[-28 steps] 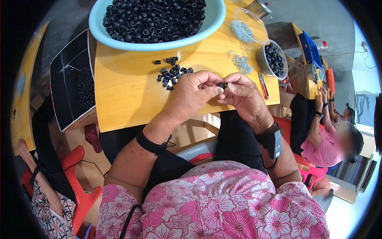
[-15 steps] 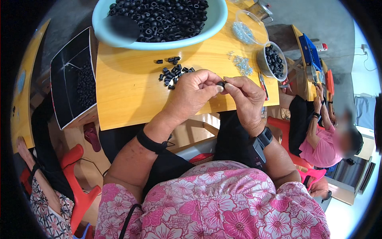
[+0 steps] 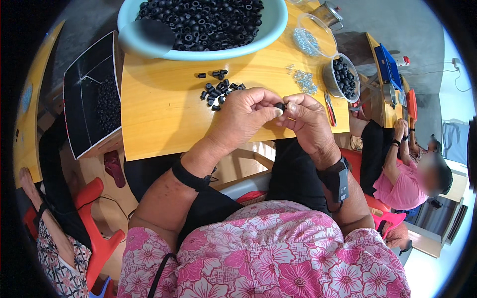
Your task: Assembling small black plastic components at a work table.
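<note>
Above the table's near edge, my left hand [image 3: 243, 115] pinches a small round black rubber part [image 3: 280, 106] between thumb and fingers. Right against it is my right hand [image 3: 309, 118], its thumb and forefinger closed at the part's right side. Whatever those right fingertips hold is too small and covered to make out. On the table beyond my left hand lies a loose cluster of small black cylindrical parts [image 3: 218, 91]. A little heap of tiny clear, shiny pieces [image 3: 304, 82] lies beyond my right hand.
A light-blue basin [image 3: 272, 37] full of black parts stands at the far side. To the right are a clear tub [image 3: 330, 74] of black parts, a shallow clear container [image 3: 325, 36] and red-handled scissors [image 3: 330, 109]. A black-lined box [image 3: 82, 107] sits left; co-workers sit both sides.
My right hand has turned, rolling its wrist so the wristband shows differently, and its fingers have shifted at the part. My left hand keeps its pinch, nearly in place.
</note>
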A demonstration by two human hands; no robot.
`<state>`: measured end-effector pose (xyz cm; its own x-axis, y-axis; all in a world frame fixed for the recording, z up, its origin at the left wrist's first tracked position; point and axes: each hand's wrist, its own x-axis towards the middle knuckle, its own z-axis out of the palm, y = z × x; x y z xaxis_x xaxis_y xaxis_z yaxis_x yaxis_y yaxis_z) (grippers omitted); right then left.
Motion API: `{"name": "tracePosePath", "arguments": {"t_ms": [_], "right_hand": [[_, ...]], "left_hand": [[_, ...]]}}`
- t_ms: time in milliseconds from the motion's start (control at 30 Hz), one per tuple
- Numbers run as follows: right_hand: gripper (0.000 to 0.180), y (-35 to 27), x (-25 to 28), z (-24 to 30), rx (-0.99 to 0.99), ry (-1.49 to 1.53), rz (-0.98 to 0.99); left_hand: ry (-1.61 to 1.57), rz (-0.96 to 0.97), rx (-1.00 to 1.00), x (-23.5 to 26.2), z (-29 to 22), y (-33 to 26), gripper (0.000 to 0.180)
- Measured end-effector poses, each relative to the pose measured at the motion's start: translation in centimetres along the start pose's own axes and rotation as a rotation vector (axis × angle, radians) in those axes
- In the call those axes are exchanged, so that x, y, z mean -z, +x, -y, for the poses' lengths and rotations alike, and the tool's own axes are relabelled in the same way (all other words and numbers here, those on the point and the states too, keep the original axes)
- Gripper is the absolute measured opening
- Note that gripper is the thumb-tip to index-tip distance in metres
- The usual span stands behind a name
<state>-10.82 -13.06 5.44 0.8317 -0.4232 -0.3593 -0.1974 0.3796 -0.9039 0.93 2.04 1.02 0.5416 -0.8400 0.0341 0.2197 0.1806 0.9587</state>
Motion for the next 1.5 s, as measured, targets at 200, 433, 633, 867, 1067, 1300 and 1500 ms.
{"name": "tracePosePath", "arguments": {"t_ms": [200,433,633,867,1067,1300,1500], "right_hand": [[0.021,0.3,0.2,0.0,-0.112,0.098,0.142],[0.029,0.5,1.5,0.2,-0.228,0.077,0.263],[0.029,0.5,1.9,0.0,-0.233,0.093,0.291],[0.029,0.4,2.1,0.2,-0.221,0.083,0.329],[0.027,0.4,2.0,0.1,-0.221,0.087,0.338],[0.021,0.1,0.2,1.1,0.044,-0.323,0.181],[0.02,-0.8,-0.7,0.7,0.245,-0.594,0.094]], "left_hand": [[0.055,-0.043,-0.07,0.1,0.4,0.0,0.019],[0.217,-0.054,-0.16,0.2,0.4,0.0,0.019],[0.209,-0.03,-0.172,0.3,0.8,0.1,0.018],[0.27,0.031,-0.164,0.6,0.5,0.3,0.016],[0.129,0.071,-0.097,0.7,0.6,0.4,0.017],[0.052,0.09,0.0,0.3,-0.2,0.1,0.041],[0.149,0.104,-0.007,0.2,-0.6,-0.1,0.051]]}}
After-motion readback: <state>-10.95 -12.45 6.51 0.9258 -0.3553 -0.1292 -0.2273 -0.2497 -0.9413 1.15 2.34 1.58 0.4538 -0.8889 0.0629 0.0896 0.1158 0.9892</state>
